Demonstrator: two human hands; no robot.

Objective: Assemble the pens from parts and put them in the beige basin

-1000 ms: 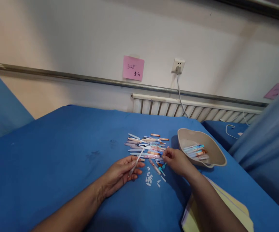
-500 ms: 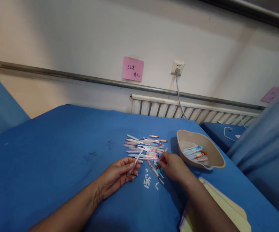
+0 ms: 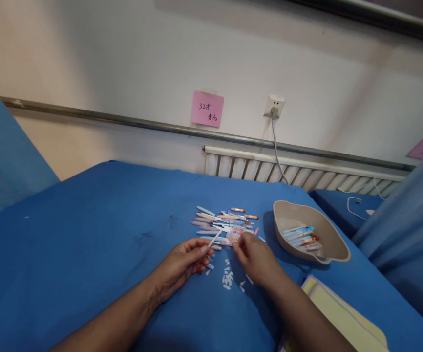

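My left hand (image 3: 191,261) is closed in a pinch on a thin white pen part (image 3: 215,238), a slim stick that slants up and to the right from the fingertips. My right hand (image 3: 253,254) has its fingers pressed together at the near right side of a pile of pens (image 3: 211,226); whatever they hold is hidden behind them. Several pale, orange and pink pens and pen parts lie in that pile on the blue cloth. Small white pieces (image 3: 227,279) are heaped between my hands, nearer to me.
On the right stands a beige basin (image 3: 334,239) with several pens in it. Yellow cloth or sheets (image 3: 343,313) lie under my right forearm. The blue-covered table (image 3: 97,234) reaches back to a white radiator (image 3: 248,168). A blue curtain (image 3: 402,230) hangs at right.
My right hand has shifted slightly left toward my left hand, covering pieces seen before. My left hand keeps its hold on the pen part. The view has tilted a little.
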